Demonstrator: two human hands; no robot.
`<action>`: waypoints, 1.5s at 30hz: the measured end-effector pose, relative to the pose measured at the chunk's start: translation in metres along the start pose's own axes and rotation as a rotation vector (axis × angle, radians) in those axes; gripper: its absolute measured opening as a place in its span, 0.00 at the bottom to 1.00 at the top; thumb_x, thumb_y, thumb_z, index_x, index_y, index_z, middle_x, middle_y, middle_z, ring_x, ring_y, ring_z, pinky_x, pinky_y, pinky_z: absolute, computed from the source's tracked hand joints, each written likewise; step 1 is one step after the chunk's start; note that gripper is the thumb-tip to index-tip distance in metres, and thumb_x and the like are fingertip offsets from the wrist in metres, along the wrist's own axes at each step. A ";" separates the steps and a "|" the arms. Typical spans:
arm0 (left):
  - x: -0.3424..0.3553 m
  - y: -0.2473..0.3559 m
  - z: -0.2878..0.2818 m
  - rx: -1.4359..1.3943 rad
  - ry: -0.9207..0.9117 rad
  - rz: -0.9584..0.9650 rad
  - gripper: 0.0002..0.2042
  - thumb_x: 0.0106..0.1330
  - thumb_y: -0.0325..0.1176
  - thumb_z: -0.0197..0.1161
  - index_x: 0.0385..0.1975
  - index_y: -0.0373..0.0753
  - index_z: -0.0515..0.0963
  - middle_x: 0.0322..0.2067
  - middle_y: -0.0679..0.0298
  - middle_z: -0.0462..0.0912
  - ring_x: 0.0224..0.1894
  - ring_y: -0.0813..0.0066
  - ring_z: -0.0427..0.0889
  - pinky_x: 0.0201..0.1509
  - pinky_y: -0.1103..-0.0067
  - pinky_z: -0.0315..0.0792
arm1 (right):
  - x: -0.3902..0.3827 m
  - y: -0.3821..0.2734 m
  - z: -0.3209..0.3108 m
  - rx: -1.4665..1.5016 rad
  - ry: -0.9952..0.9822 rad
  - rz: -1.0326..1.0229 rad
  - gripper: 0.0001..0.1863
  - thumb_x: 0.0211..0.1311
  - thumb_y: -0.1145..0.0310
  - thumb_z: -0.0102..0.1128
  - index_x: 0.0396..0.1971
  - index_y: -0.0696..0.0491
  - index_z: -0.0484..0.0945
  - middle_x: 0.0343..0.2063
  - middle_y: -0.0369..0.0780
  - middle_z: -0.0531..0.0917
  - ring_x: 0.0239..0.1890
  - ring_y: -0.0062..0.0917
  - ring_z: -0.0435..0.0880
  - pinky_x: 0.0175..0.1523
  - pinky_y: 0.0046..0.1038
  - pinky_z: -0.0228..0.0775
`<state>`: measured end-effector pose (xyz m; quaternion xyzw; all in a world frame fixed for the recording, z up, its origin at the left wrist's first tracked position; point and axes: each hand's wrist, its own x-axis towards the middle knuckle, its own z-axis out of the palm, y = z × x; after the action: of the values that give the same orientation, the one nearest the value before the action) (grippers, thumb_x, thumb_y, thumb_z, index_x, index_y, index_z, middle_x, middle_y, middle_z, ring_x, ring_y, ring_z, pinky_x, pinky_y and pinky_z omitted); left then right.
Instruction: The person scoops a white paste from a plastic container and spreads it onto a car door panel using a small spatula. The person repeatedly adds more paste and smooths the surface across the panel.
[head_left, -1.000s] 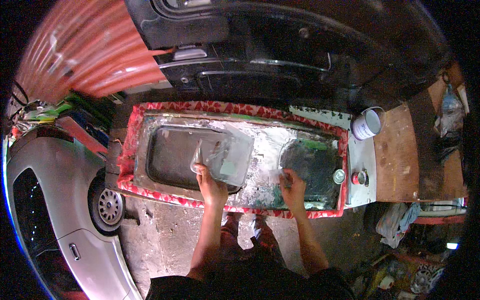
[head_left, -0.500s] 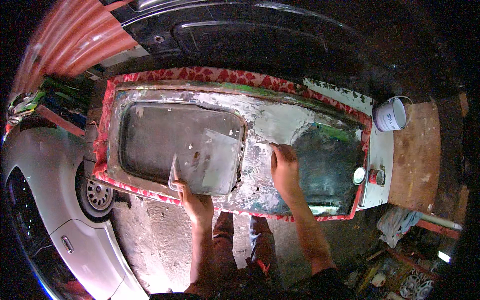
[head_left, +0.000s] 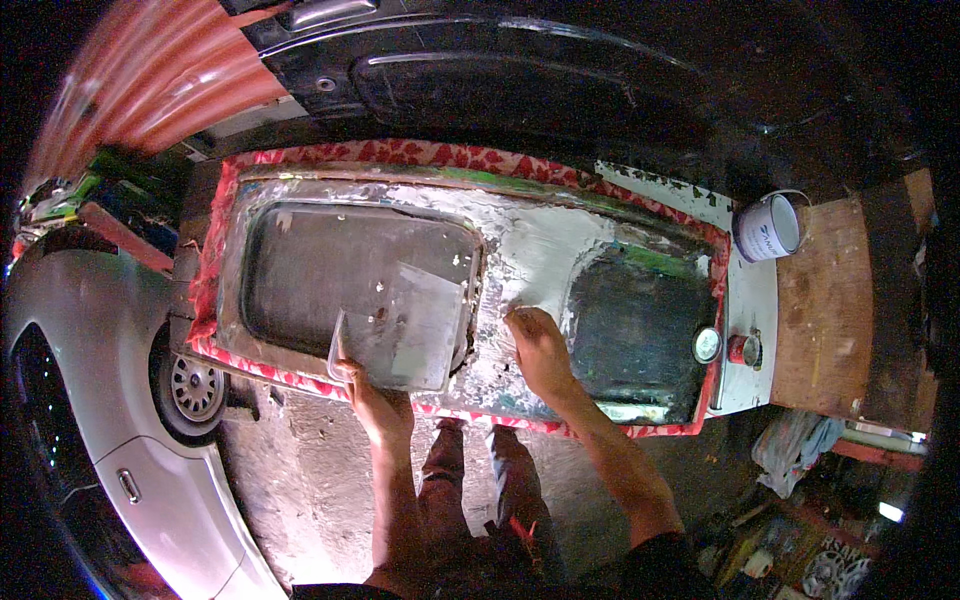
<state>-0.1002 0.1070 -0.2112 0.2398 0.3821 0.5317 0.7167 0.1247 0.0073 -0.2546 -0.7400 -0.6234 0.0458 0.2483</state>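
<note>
A worn vehicle door panel lies flat, with a dark rectangular window area at left and a dark recess at right. Between them spreads pale, patchy filler, smoother at the far side. My left hand grips the near-left edge of a clear plastic sheet over the window area; a pale smear shows on it. My right hand rests at the filler strip with its fingers pinched together, fingertips down by the surface. Whatever those fingers hold is hidden.
Red-and-white patterned cloth edges the panel. Right of it stand a white bucket, a round lid, a small red can and a wooden board. A silver car is at left, a dark vehicle body beyond.
My right hand has moved left and nearer to me along the filler strip. My left hand keeps its grip on the plastic sheet; the whole view has shifted slightly.
</note>
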 end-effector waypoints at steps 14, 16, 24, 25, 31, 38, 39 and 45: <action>-0.040 0.000 0.009 -0.017 0.105 0.081 0.32 0.77 0.53 0.44 0.73 0.42 0.52 0.67 0.52 0.65 0.67 0.53 0.66 0.70 0.59 0.63 | 0.035 0.030 -0.032 0.212 0.237 0.094 0.15 0.53 0.83 0.59 0.43 0.59 0.77 0.36 0.50 0.82 0.40 0.47 0.81 0.49 0.42 0.72; -0.037 -0.002 0.010 -0.033 0.076 0.076 0.32 0.76 0.53 0.44 0.73 0.42 0.53 0.67 0.52 0.66 0.67 0.53 0.66 0.70 0.59 0.63 | 0.050 0.029 -0.032 0.128 0.243 0.077 0.15 0.54 0.83 0.59 0.43 0.60 0.78 0.37 0.50 0.83 0.41 0.47 0.81 0.51 0.42 0.72; -0.018 -0.007 0.005 -0.037 0.057 0.040 0.32 0.75 0.57 0.43 0.70 0.40 0.58 0.66 0.55 0.67 0.66 0.54 0.69 0.69 0.59 0.63 | 0.028 0.015 0.001 0.076 0.076 -0.068 0.21 0.48 0.81 0.58 0.46 0.58 0.79 0.44 0.51 0.82 0.50 0.47 0.80 0.58 0.42 0.71; -0.016 -0.008 0.001 -0.064 0.031 0.039 0.32 0.76 0.56 0.44 0.71 0.41 0.56 0.66 0.55 0.67 0.66 0.55 0.68 0.69 0.60 0.64 | 0.024 0.015 0.000 0.085 0.055 -0.084 0.20 0.48 0.81 0.58 0.46 0.58 0.79 0.44 0.50 0.83 0.49 0.46 0.80 0.58 0.42 0.72; -0.010 -0.001 0.014 -0.027 0.106 -0.055 0.33 0.74 0.60 0.44 0.69 0.41 0.61 0.65 0.56 0.68 0.66 0.54 0.67 0.70 0.59 0.61 | 0.004 0.011 -0.017 0.195 -0.085 -0.089 0.20 0.49 0.84 0.60 0.45 0.57 0.80 0.44 0.46 0.83 0.51 0.42 0.79 0.58 0.40 0.71; -0.004 0.003 0.013 -0.022 0.033 -0.006 0.30 0.75 0.56 0.46 0.70 0.44 0.60 0.65 0.58 0.67 0.66 0.56 0.68 0.69 0.59 0.63 | 0.023 0.014 -0.040 0.318 0.135 0.116 0.13 0.53 0.83 0.60 0.40 0.58 0.79 0.34 0.48 0.82 0.39 0.45 0.81 0.46 0.40 0.72; -0.003 0.002 0.010 -0.027 0.023 0.011 0.30 0.76 0.55 0.45 0.70 0.43 0.60 0.65 0.58 0.68 0.65 0.57 0.69 0.67 0.60 0.66 | 0.026 0.017 -0.033 0.241 0.200 0.127 0.12 0.54 0.83 0.60 0.40 0.58 0.79 0.34 0.48 0.82 0.39 0.45 0.81 0.47 0.40 0.72; -0.001 0.004 -0.001 -0.029 0.046 -0.035 0.30 0.74 0.56 0.49 0.69 0.45 0.61 0.65 0.60 0.67 0.66 0.57 0.67 0.69 0.58 0.62 | 0.035 0.000 -0.011 -0.093 0.192 -0.007 0.18 0.45 0.84 0.56 0.40 0.57 0.80 0.37 0.48 0.83 0.41 0.44 0.80 0.50 0.42 0.73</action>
<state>-0.1032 0.1069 -0.2088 0.2106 0.3950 0.5300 0.7203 0.1367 0.0374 -0.2364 -0.7494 -0.6010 -0.0551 0.2723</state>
